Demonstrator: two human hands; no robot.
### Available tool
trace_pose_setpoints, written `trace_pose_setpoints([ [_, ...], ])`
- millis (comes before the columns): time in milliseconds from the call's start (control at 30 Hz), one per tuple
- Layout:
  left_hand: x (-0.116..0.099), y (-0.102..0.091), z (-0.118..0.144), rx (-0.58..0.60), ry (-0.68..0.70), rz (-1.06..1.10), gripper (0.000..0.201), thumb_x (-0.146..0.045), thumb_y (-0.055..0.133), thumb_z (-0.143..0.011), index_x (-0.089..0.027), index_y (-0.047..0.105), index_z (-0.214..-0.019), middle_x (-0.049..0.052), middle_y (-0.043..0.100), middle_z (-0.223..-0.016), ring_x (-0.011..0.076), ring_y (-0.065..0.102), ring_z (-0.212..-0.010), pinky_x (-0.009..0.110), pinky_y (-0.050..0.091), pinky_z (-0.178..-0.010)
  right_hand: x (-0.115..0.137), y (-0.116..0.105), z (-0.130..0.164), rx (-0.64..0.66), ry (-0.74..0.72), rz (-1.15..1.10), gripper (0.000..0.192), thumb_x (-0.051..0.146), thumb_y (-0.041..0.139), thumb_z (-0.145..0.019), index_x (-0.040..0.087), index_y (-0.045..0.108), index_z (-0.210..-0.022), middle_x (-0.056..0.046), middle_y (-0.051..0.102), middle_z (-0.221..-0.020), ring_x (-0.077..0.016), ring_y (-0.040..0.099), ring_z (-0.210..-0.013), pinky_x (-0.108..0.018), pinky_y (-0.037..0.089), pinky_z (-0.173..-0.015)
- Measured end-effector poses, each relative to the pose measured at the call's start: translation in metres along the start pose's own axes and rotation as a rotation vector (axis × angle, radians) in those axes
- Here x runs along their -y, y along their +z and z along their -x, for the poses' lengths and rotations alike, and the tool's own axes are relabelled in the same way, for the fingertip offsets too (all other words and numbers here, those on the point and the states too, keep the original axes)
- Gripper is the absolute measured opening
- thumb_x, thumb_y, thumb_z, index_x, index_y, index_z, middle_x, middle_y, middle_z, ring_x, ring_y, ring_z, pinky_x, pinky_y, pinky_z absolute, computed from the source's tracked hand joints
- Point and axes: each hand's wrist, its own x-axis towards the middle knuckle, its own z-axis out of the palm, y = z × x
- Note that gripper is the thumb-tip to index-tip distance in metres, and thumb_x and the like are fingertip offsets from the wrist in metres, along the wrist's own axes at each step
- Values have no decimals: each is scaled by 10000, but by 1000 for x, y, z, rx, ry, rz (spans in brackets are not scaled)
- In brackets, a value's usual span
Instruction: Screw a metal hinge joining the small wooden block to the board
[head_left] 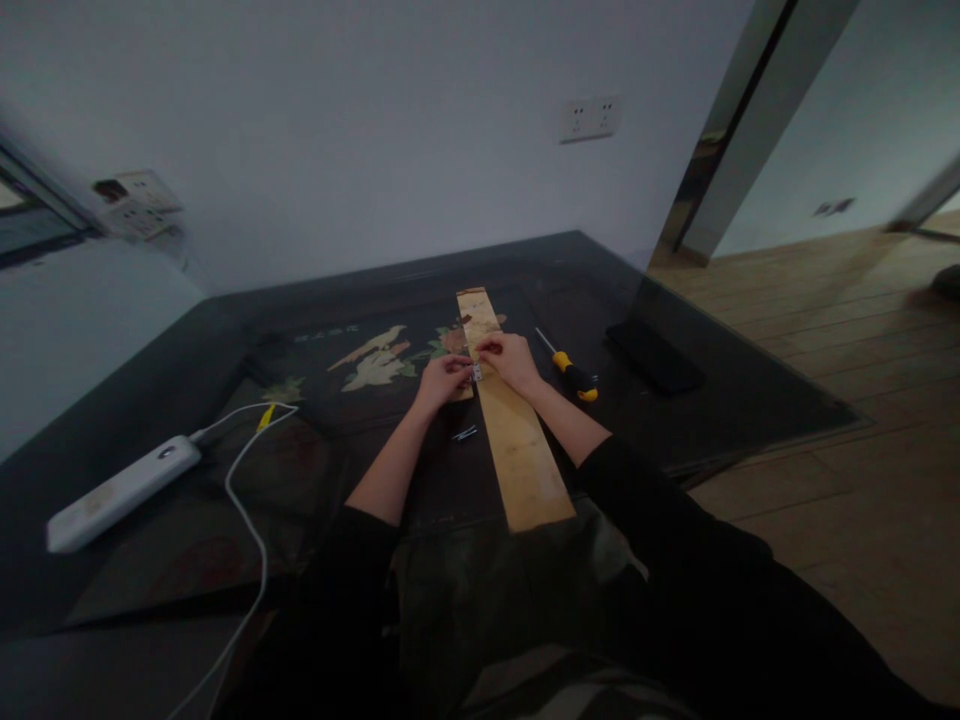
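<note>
A long wooden board lies on the dark table, running from its near edge toward the wall. At the board's left edge sits a small silvery metal hinge with holes, pinched by the fingers of my left hand. Under that hand shows part of a second, shorter wood piece. My right hand rests on the long board just right of the hinge, fingertips pressed together; whatever they hold is too small to tell. Several thin screws lie below my left hand. A yellow-and-black screwdriver lies to the right.
A dark phone-like slab lies right of the screwdriver. At the left, a white power strip trails a white cable over the table's front edge. The dark tabletop bears bird and flower pictures and meets the wall behind.
</note>
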Motion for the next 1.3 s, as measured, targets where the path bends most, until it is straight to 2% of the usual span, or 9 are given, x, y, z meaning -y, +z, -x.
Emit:
trace_pose_setpoints([
  [200,2,-2,-1,13,21,-34,148,-136,733,-757,-118,701,-900,-12,675,-598,82,600,-492,200,503,-554,4,0,3,50,-33,155,197,112,643,-823,166,767,-966,-65,769,-941,-176,686,-840,-287,501,-811],
  [500,-1,2,-1,-19,-13,-11,103,-132,718,-759,-129,693,-859,-20,665,-583,87,584,-470,217,517,-565,9,5,3,132,-67,239,283,115,583,-862,210,730,-1085,-54,752,-1032,-189,675,-907,-304,492,-843],
  [1033,4,4,-3,-57,20,-89,122,-115,676,-791,-145,655,-908,-22,664,-634,104,613,-504,210,500,-551,2,10,0,163,-114,277,255,120,561,-864,230,734,-1016,-23,745,-1037,-178,644,-898,-277,458,-807],
  [1200,-2,5,2,-85,65,-261,175,-170,705,-772,-161,686,-946,14,715,-775,117,629,-543,223,494,-565,3,9,0,166,-93,297,247,141,557,-875,233,734,-1021,-29,740,-1042,-187,637,-921,-283,451,-808],
  [1300,-8,6,4,-115,138,-441,176,-184,720,-753,-168,714,-927,44,736,-824,164,670,-667,251,513,-651,5,7,1,164,-87,302,269,135,553,-871,235,719,-1057,-30,738,-1053,-190,636,-943,-279,452,-804],
])
